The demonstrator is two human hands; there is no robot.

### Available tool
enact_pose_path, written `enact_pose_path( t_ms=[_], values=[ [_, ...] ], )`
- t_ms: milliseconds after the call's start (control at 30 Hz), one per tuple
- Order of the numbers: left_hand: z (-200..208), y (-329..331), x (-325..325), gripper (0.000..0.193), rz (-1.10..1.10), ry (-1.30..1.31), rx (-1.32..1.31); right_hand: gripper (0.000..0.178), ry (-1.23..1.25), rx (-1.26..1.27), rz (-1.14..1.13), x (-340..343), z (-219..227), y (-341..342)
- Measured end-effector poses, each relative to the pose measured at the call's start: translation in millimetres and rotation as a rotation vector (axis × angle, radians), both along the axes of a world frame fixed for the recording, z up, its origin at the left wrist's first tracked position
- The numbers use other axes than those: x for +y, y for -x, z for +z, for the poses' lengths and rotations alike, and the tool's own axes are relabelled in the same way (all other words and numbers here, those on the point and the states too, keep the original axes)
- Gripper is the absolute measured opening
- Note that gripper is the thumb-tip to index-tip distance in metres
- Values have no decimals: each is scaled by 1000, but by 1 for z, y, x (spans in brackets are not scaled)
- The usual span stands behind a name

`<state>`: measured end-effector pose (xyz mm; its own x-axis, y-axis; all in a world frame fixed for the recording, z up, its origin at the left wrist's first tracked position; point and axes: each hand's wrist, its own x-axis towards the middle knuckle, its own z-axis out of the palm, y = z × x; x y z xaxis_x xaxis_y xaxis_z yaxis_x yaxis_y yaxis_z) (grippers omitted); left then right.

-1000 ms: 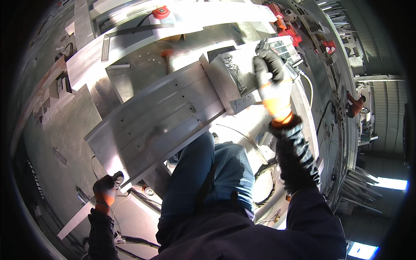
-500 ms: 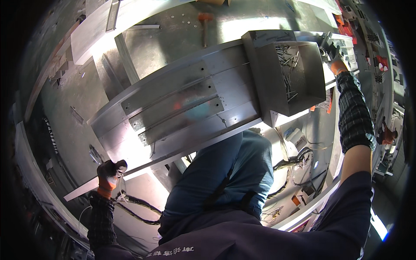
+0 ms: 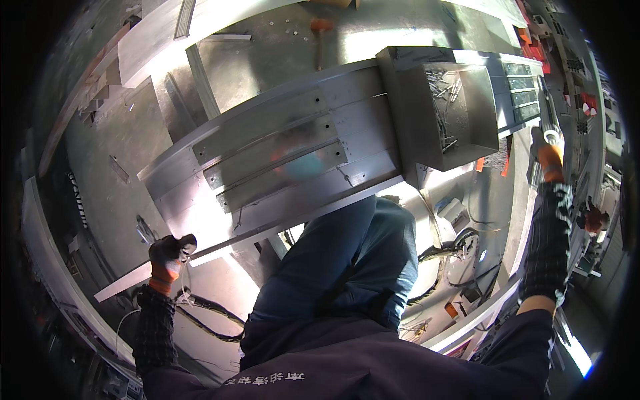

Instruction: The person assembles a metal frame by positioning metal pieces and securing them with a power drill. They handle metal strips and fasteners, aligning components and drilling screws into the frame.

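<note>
A long grey sheet-metal panel (image 3: pixel 363 147) with raised edges lies across in front of my knees. My left hand (image 3: pixel 170 257), in a black and orange glove, is closed on its near left edge. Out to the right, my right hand (image 3: pixel 549 159), gloved likewise, is closed round a silvery tool with a long, narrow body (image 3: pixel 548 113); its exact kind is unclear. It is held beyond the panel's right end, apart from the slotted plate (image 3: pixel 522 90) there. On the panel stands an open metal box (image 3: pixel 481 117) with many thin metal pins (image 3: pixel 448 100) inside.
A hammer with an orange head (image 3: pixel 321 25) lies on the floor beyond the panel. Dark cables (image 3: pixel 453 250) run on the near right, and more (image 3: pixel 213 313) by my left forearm. Long metal profiles (image 3: pixel 200 80) stretch out at the far left.
My right hand has drawn back toward me and to the right with the tool, uncovering the slotted plate at the panel's right end. My left hand stays on the edge.
</note>
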<state>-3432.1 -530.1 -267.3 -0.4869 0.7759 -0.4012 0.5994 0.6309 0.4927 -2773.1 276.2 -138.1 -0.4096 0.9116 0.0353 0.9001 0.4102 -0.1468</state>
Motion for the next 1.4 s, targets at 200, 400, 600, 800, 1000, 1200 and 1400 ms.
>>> enact_pose_path(
  t_ms=[200, 400, 600, 800, 1000, 1200, 1400],
  values=[
    [10, -6, 23, 29, -62, -6, 27, 48, 506, 440, -44, -238, 107, 7],
    [-8, -4, 25, 58, -216, -50, 289, 52, 966, 380, 50, -404, 132, 162],
    [16, -7, 40, 42, -250, -102, 176, 41, 435, 138, 682, -420, 48, 192],
    [7, -5, 32, 50, -257, -58, 227, 30, 545, 170, 461, -408, 24, 227],
    [4, -5, 30, 44, -283, -66, 237, 24, 667, 132, 296, -403, 21, 230],
    [9, -6, 30, 41, -173, -3, 102, 26, 631, 85, 413, -397, 17, 231],
    [20, -9, 38, 50, -149, 10, 96, 28, 667, 125, 454, -395, 25, 243]
  ],
)
